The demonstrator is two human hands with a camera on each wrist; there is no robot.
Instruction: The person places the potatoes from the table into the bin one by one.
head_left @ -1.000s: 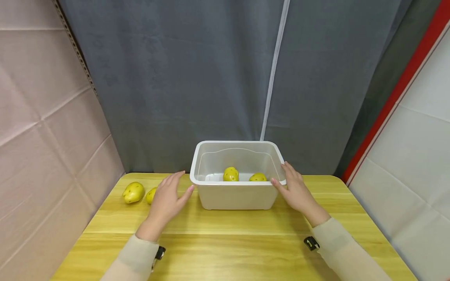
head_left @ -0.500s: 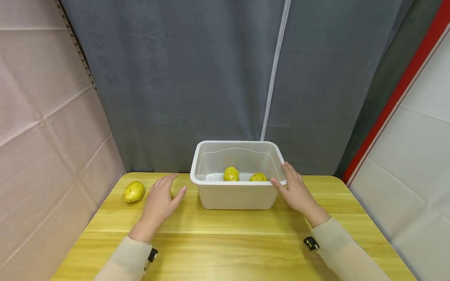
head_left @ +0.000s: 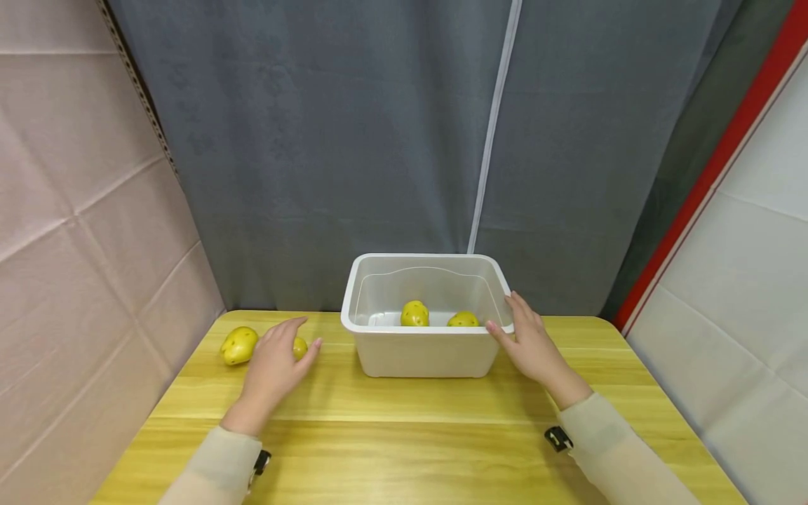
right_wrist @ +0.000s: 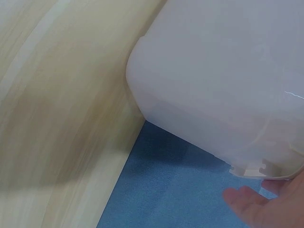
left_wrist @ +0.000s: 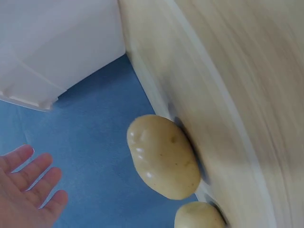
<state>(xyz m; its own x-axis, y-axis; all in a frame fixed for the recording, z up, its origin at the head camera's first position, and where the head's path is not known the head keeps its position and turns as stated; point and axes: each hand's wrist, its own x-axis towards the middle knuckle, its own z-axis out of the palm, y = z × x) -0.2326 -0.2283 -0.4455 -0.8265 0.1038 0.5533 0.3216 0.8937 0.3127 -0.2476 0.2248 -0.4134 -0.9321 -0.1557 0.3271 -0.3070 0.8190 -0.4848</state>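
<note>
One grey curtain (head_left: 315,140) backs the wooden table (head_left: 404,449); left hand (head_left: 271,366) spread near a potato (left_wrist: 164,156), right hand (head_left: 532,345) spread at the bin (head_left: 423,355).

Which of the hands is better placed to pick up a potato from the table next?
Probably the left hand: it is open, empty and close to both potatoes outside the bin. The right hand is at the bin's right end, farther from them.

White rectangular plastic bin (head_left: 421,355) on yellow wood-grain table (head_left: 404,449), left of right hand (head_left: 535,349); two yellow oval potatoes (head_left: 414,313) inside. Third potato (head_left: 300,348) just beside left hand (head_left: 273,369), fourth potato (head_left: 239,346) left of it. Grey fabric curtain (head_left: 303,154) behind.
</note>
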